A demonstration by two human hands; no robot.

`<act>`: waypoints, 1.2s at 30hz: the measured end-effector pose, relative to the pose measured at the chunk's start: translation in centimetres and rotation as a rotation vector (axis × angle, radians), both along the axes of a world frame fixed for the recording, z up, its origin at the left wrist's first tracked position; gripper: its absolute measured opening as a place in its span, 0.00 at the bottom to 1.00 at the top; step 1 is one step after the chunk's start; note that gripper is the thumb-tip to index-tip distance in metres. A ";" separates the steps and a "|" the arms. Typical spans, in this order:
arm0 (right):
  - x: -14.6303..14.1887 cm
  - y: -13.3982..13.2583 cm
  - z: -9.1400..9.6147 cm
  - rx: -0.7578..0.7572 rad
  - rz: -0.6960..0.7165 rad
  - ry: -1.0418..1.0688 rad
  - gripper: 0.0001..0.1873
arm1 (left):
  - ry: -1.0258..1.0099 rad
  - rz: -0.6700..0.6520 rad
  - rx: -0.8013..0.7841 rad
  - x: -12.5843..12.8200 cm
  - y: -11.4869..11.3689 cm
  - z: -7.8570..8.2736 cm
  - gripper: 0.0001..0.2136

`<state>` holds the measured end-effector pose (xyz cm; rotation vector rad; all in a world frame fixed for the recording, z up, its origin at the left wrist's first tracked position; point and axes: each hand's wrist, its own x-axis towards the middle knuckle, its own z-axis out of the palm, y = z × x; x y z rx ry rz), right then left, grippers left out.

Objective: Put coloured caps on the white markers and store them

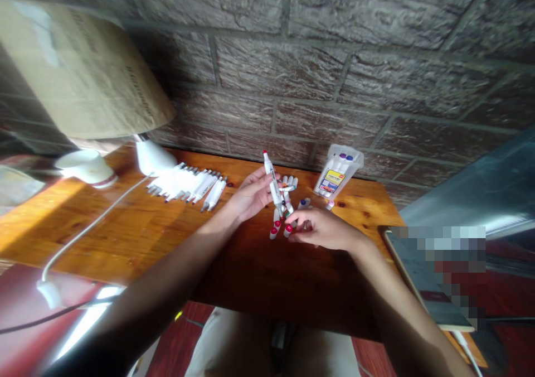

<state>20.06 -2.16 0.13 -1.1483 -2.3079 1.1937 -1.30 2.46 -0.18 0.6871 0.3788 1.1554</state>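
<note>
- White marker [273, 184], red at its upper end, leans in the left hand [259, 192], held between thumb and fingers, left of the plastic case [332, 182].
- Right hand [307, 227] curls narrowly on the near side of the case, beside red-topped pieces [273, 232]; whether it grips anything, I cannot tell.
- Those rounded pieces, nearer than the case and to its left, could roll across the tabletop [254, 265] if knuckles brush them.
- A light fingertip hold could let the marker twist if its lower end is pushed.
</note>
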 end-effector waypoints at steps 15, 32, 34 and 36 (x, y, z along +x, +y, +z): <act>0.6 -0.3 2.5 0.110 -0.077 0.133 0.06 | 0.027 -0.030 0.000 0.0 0.0 0.1 0.09; 0.8 -0.4 2.6 0.126 -0.191 0.362 0.11 | 0.023 -0.103 0.028 0.4 -0.7 0.4 0.10; 0.7 -0.3 2.5 0.138 -0.185 0.380 0.11 | 0.021 -0.103 0.033 0.4 -0.6 0.3 0.11; 0.7 -0.3 2.3 0.155 -0.178 0.406 0.11 | 0.033 -0.097 0.028 0.5 -0.6 0.3 0.11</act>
